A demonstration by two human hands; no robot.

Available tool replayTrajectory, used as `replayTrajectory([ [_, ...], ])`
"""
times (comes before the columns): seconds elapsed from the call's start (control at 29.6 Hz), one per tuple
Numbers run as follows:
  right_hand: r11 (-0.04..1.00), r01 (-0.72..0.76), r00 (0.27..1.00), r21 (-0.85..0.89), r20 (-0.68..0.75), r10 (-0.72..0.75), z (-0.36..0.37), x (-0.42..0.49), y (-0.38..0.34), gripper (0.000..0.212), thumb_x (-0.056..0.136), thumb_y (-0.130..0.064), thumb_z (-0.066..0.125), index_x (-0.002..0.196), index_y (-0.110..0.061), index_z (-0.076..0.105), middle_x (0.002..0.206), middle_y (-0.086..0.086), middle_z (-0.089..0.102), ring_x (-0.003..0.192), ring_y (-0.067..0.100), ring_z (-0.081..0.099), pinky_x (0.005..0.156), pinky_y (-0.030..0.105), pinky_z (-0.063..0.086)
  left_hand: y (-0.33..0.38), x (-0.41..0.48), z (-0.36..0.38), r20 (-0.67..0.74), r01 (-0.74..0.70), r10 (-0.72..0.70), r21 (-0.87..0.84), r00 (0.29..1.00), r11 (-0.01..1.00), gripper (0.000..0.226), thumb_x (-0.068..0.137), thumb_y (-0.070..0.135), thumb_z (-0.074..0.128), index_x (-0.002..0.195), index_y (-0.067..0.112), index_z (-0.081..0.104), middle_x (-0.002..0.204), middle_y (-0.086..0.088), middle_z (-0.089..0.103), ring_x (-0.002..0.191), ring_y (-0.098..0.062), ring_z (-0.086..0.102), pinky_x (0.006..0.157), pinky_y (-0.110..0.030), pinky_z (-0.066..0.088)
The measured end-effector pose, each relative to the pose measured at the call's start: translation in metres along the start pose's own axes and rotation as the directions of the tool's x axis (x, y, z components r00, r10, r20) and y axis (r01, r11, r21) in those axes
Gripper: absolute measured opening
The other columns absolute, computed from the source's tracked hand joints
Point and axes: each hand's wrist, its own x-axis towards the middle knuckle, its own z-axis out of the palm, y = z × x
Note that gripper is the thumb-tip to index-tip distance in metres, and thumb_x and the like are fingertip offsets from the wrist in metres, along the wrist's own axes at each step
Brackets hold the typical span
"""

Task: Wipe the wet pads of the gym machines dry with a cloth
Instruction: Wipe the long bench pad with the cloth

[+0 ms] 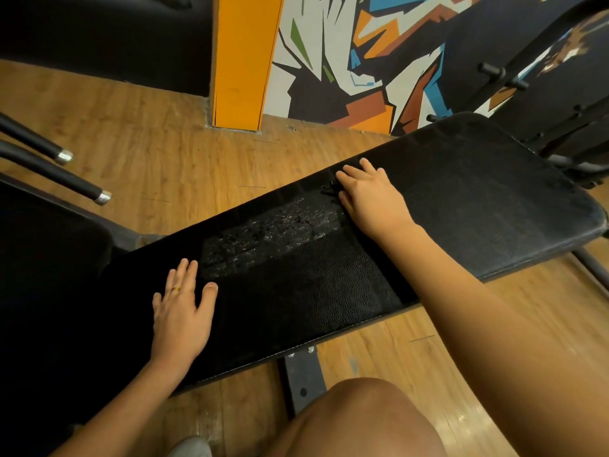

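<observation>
A long black bench pad [461, 192] runs diagonally across the view. Water drops glisten in a wet patch [273, 232] at its middle. My left hand [181, 311] lies flat on the pad's near left part, fingers straight, a ring on one finger. Just right of the wet patch, my right hand [369, 196] presses flat on the pad. A small dark frayed edge [328, 189] sticks out beside its fingertips, perhaps a dark cloth under the palm. I cannot tell more of it.
A second black pad [49, 258] adjoins at the left. Two black bars with metal tips [102, 196] jut in from the left. A machine frame [560, 133] stands at the far right. An orange pillar [244, 61] and painted wall rise behind; my knee [356, 420] is below.
</observation>
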Motion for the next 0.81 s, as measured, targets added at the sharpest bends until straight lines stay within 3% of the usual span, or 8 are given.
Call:
replayTrajectory([
  [0.3, 0.996, 0.043, 0.999, 0.073, -0.025, -0.042, -0.008, -0.096, 0.000, 0.040, 0.099, -0.014, 0.060, 0.138, -0.005, 0.059, 0.143, 0.013, 0.057, 0.142, 0.042, 0.041, 0.114, 0.055, 0.034, -0.002, 0.001, 0.000, 0.011, -0.004, 0.004, -0.004, 1.000, 1.000, 0.062, 0.105, 0.046, 0.038, 0.160, 0.020, 0.026, 0.168, 0.003, 0.017, 0.156, -0.014, 0.007, 0.125, -0.048, 0.006],
  [0.54, 0.999, -0.029, 1.000, 0.043, -0.006, 0.029, 0.005, -0.033, -0.004, 0.043, 0.104, -0.013, 0.050, 0.147, -0.005, 0.049, 0.153, 0.010, 0.048, 0.146, 0.040, 0.032, 0.117, 0.055, 0.029, -0.001, 0.001, 0.000, -0.002, 0.002, -0.002, -0.005, 1.000, 1.000, 0.061, 0.105, 0.045, 0.039, 0.160, 0.019, 0.026, 0.168, 0.003, 0.018, 0.156, -0.014, 0.007, 0.126, -0.047, 0.005],
  [0.61, 0.998, -0.043, 0.999, 0.042, -0.005, 0.043, 0.011, 0.000, -0.004, 0.038, 0.104, -0.010, 0.048, 0.141, -0.004, 0.053, 0.146, 0.012, 0.053, 0.141, 0.041, 0.035, 0.113, 0.054, 0.032, -0.001, 0.001, 0.001, -0.003, 0.004, -0.004, -0.009, 1.000, 1.000, 0.061, 0.106, 0.044, 0.039, 0.160, 0.020, 0.026, 0.168, 0.004, 0.017, 0.156, -0.014, 0.007, 0.126, -0.047, 0.005],
  [0.74, 0.998, -0.054, 0.998, 0.032, 0.027, 0.054, 0.014, 0.041, -0.005, 0.018, 0.102, -0.009, 0.046, 0.113, -0.007, 0.060, 0.114, 0.008, 0.061, 0.111, 0.033, 0.044, 0.095, 0.045, 0.036, 0.000, 0.000, 0.001, -0.003, 0.000, 0.000, -0.013, 1.000, 1.000, 0.061, 0.106, 0.045, 0.039, 0.160, 0.021, 0.026, 0.168, 0.004, 0.018, 0.156, -0.014, 0.007, 0.126, -0.047, 0.005],
  [0.81, 0.999, -0.042, 0.999, 0.030, 0.020, 0.041, 0.014, 0.040, -0.005, 0.016, 0.102, -0.008, 0.046, 0.111, -0.008, 0.060, 0.111, 0.008, 0.061, 0.107, 0.032, 0.045, 0.091, 0.042, 0.036, -0.001, 0.000, 0.000, -0.001, 0.008, -0.008, -0.017, 1.000, 1.000, 0.061, 0.105, 0.046, 0.038, 0.160, 0.021, 0.026, 0.168, 0.005, 0.017, 0.155, -0.013, 0.007, 0.126, -0.047, 0.005],
])
